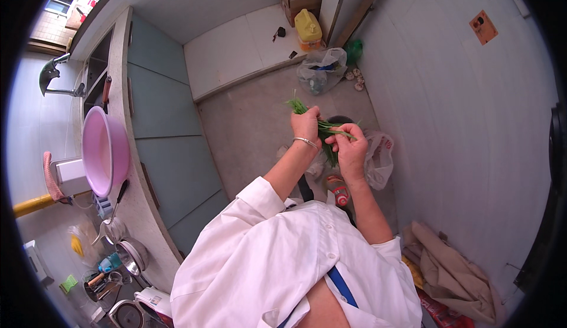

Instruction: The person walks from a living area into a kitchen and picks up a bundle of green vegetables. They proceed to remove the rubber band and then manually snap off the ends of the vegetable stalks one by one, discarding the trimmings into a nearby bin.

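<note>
A bunch of long, thin green leafy stalks (329, 154) is held in front of my body, above the floor. My left hand (304, 126), with a silver bangle at its wrist, is closed around the bunch. Leaf tips stick out past its far side. At the other end, my right hand (352, 148) pinches a few stalks between thumb and fingers. Partly hidden behind the stalks is the rim of a dark round container (340, 119). Beside my right wrist, a white plastic bag (379, 159) stands on the floor.
Cabinets (166, 111) line the left, with a pink basin (106, 150) on the counter above. Ahead are a plastic bag with contents (320, 77), garlic-like bulbs (356, 79), a yellow jug (308, 25) and a cardboard box (299, 2). Brown cloth (447, 266) lies at right.
</note>
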{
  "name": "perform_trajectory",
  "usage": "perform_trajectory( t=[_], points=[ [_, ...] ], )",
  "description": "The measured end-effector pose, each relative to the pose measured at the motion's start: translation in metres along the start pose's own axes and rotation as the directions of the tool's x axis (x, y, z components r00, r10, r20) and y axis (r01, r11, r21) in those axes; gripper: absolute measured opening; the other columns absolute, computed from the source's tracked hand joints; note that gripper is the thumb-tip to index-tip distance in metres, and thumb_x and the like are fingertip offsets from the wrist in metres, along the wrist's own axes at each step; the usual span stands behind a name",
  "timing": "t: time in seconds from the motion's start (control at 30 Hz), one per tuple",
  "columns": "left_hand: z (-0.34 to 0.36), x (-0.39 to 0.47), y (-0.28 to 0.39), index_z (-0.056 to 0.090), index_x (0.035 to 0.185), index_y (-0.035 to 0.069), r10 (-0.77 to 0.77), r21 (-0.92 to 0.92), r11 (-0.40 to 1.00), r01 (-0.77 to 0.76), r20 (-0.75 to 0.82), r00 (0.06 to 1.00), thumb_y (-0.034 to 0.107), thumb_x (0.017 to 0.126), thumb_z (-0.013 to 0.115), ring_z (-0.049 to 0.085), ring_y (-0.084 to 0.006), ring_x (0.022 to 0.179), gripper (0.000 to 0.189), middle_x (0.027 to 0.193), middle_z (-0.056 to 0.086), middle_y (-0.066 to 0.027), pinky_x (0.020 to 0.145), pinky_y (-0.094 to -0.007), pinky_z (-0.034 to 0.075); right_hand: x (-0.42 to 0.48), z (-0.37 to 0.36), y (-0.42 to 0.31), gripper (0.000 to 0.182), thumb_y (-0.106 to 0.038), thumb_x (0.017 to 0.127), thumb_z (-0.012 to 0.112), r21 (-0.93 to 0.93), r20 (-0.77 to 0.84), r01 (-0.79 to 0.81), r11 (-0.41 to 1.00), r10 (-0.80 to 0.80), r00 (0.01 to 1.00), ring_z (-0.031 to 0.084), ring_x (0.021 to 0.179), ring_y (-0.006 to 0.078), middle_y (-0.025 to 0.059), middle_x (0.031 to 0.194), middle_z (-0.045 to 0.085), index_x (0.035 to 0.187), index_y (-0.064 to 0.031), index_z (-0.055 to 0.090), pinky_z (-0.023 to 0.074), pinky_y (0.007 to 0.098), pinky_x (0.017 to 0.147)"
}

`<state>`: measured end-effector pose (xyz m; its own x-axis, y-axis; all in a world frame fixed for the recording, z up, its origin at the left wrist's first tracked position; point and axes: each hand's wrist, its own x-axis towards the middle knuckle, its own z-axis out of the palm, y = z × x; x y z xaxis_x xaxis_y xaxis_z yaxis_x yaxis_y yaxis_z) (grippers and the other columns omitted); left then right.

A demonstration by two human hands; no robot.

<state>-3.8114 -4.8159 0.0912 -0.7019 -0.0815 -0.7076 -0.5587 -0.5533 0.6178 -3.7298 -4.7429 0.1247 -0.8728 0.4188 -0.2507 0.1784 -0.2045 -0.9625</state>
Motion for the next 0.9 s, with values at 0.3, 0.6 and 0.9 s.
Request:
perform_trajectory(
  t=[0.3, 0.6, 0.9],
  points=[
    [-0.017, 0.008, -0.011, 0.051, 0.075, 0.002, -0.391, 0.016, 0.921, 0.39, 0.052, 0.919, 0.004, 0.076, 0.058, 0.053, -0.0208, 0.058, 0.007, 0.067, 0.053, -0.0076, 0.057, -0.035, 0.046, 0.014, -0.02, 0.007, 0.006, -0.004, 0.088, 0.051, 0.216, 0.013, -0.177, 0.96, 0.179, 0.984, 0.058, 0.056, 0.0096, 0.0068, 0.074, 0.061, 0.082, -0.0029, 0.051, 0.0387, 0.018, 0.045],
    [-0.027, 0.019, -0.018, 0.05, 0.076, 0.004, -0.593, -0.059, 0.792, 0.608, 0.159, 0.789, 0.01, 0.083, 0.051, 0.055, -0.0233, 0.06, 0.01, 0.068, 0.055, -0.0083, 0.061, -0.0378, 0.05, 0.011, -0.023, 0.008, 0.006, -0.002, 0.088, 0.049, 0.207, 0.053, -0.191, 0.959, 0.184, 0.981, 0.056, 0.056, 0.0084, 0.007, 0.074, 0.061, 0.083, -0.0038, 0.05, 0.0397, 0.0178, 0.046],
    [-0.029, 0.028, -0.031, 0.047, 0.073, 0.004, -0.598, -0.085, 0.789, 0.609, 0.126, 0.792, 0.015, 0.087, 0.045, 0.053, -0.023, 0.062, 0.018, 0.068, 0.052, -0.0093, 0.061, -0.0381, 0.048, -0.008, -0.013, -0.001, 0.008, 0.003, 0.085, 0.05, -0.032, 0.045, -0.075, 0.997, 0.076, 0.996, 0.058, 0.063, 0.0061, 0.0037, 0.078, 0.059, 0.081, -0.0033, 0.048, 0.0415, 0.0168, 0.05]
  ],
)
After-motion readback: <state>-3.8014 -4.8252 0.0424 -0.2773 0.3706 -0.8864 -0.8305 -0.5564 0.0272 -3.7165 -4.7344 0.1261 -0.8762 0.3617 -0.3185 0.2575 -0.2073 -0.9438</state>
